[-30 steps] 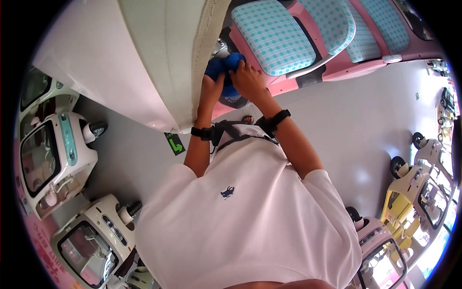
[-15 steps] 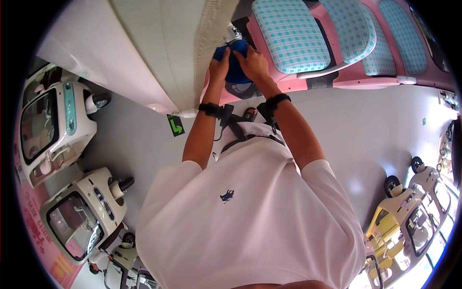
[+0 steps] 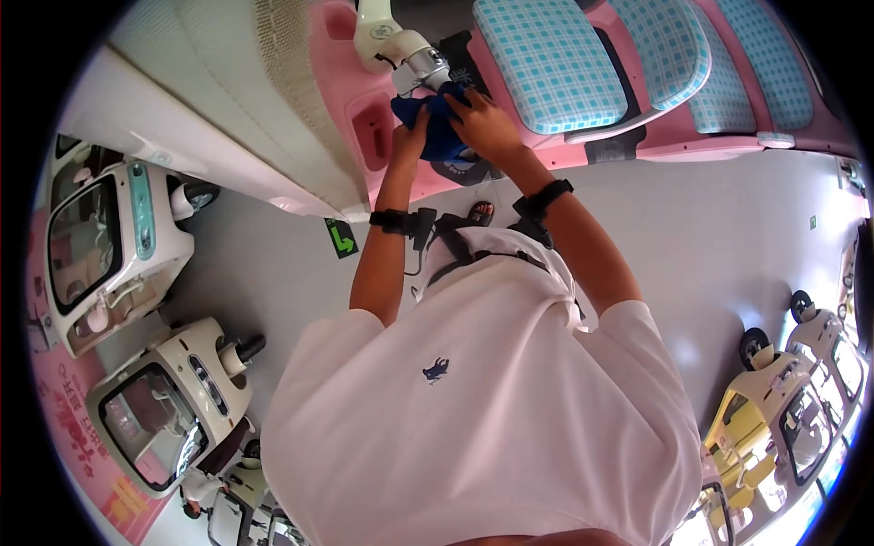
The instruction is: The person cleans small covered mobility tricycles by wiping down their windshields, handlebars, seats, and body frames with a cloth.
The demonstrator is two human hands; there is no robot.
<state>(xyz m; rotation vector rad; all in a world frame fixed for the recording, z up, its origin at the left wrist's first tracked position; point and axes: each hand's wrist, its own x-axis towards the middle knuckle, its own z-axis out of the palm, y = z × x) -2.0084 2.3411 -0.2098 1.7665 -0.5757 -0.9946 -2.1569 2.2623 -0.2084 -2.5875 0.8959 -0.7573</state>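
Between left hand (image 3: pixel 410 143) and right hand (image 3: pixel 489 130), both gripping it, bunches crumpled blue fabric cloth (image 3: pixel 439 138), best pinched evenly!

Fisheye-bent edges, black corners, lower-right glare, pale reflections on floor (image 3: pixel 669 273)

Looks like a soft cloth (image 3: pixel 441 138), plain deep blue. Bunches into uneven folds, not spread flat. Sits gripped between the left hand (image 3: pixel 410 141) and the right hand (image 3: pixel 488 130), partly hidden by both. Shows against the pink vehicle (image 3: pixel 350 86), right by the silver collar (image 3: pixel 426 66); hard to tell if touching that metal.
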